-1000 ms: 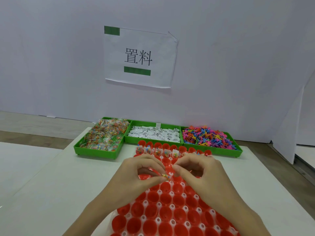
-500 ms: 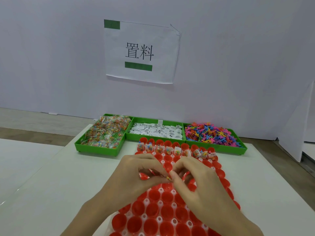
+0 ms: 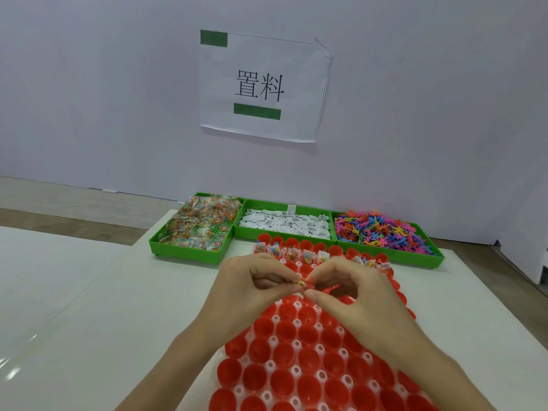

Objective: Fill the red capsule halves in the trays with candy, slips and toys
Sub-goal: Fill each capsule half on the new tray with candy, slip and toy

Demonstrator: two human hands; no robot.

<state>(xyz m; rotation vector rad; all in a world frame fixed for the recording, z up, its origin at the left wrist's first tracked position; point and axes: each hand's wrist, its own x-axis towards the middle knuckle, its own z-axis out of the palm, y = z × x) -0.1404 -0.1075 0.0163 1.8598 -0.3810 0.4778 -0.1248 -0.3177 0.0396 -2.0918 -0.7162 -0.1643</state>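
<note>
Your fingers (image 3: 283, 274) of both hands are curled and pinch one small candy packet (image 3: 303, 283) between their tips at mid-frame, left hand (image 3: 252, 292) and right hand (image 3: 353, 295) meeting over the red capsule halves (image 3: 296, 351). Compared with half a second ago, the hands sit slightly farther up the tray, close to the row already holding packets (image 3: 307, 256). The three green bins (image 3: 189, 253) of candy, slips and toys lie above, unchanged.

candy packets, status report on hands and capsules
Left hand and right hand pinching one candy packet. Far capsule row has candy. Nothing blocking.
</note>
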